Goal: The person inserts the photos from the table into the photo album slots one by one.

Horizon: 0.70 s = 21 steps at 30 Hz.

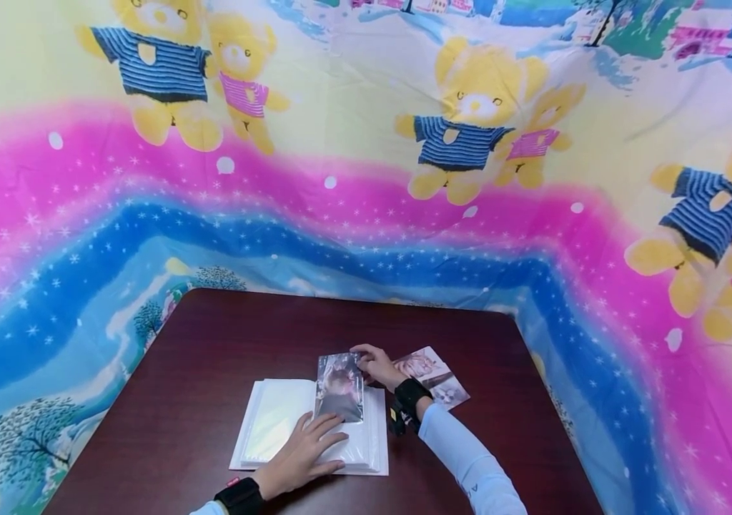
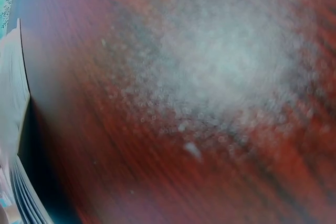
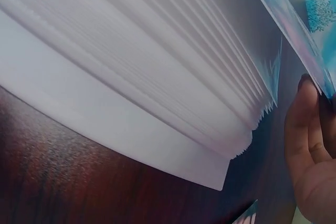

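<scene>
A photo album (image 1: 279, 422) with white pages lies open on the dark table. Over its right-hand page is a glossy photo (image 1: 340, 390), reaching past the page's top edge. My right hand (image 1: 380, 368) pinches this photo near its upper right corner; in the right wrist view the thumb and fingers (image 3: 304, 108) are at the edge of the shiny sheet (image 3: 294, 30). My left hand (image 1: 302, 454) rests on the album's lower part with fingers spread, the fingertips by the photo's bottom edge. Only the album's page edges (image 2: 13, 77) show in the left wrist view.
More loose photos (image 1: 433, 375) lie on the table right of the album, partly behind the right wrist. The reddish-brown table (image 1: 173, 400) ends at a patterned cloth (image 1: 353, 236) hanging around its back and sides. Both wrists wear black bands (image 1: 412, 397).
</scene>
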Available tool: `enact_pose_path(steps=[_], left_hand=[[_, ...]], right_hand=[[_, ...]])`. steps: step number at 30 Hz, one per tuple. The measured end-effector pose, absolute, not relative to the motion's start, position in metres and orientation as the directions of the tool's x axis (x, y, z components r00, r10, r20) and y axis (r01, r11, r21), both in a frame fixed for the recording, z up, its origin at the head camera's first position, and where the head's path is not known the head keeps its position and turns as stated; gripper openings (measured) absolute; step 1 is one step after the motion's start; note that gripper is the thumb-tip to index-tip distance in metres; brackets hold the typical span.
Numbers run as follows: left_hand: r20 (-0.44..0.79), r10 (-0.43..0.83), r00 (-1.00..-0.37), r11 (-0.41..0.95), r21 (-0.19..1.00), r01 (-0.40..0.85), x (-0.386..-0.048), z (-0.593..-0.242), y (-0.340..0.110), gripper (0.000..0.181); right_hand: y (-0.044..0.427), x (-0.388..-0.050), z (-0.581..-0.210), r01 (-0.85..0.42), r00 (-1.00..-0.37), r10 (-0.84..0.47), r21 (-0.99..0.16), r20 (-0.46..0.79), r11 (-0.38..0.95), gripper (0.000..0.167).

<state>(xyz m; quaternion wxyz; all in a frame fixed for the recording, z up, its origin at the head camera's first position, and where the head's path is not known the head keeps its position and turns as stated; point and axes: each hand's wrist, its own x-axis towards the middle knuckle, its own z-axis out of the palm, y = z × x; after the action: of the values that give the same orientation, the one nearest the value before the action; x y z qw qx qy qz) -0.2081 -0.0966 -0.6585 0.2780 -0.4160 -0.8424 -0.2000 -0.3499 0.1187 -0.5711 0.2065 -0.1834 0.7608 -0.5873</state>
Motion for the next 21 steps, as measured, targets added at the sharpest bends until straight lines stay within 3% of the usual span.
enact_pose_path(steps=[14,21], left_hand=[[0.616,0.58,-0.534,0.587,0.139,0.798,-0.206,-0.664,-0.095,0.048],[0.607,0.571,-0.553,0.588,0.167,0.791,-0.206,-0.664,-0.095,0.049]], right_hand=[[0.124,-0.339,-0.578,-0.008,-0.778,-0.613,-0.972,-0.142,0.235,0.034],[0.126,-0.339,-0.584,0.008,-0.778,-0.604,-0.965,-0.17,0.262,0.029]])
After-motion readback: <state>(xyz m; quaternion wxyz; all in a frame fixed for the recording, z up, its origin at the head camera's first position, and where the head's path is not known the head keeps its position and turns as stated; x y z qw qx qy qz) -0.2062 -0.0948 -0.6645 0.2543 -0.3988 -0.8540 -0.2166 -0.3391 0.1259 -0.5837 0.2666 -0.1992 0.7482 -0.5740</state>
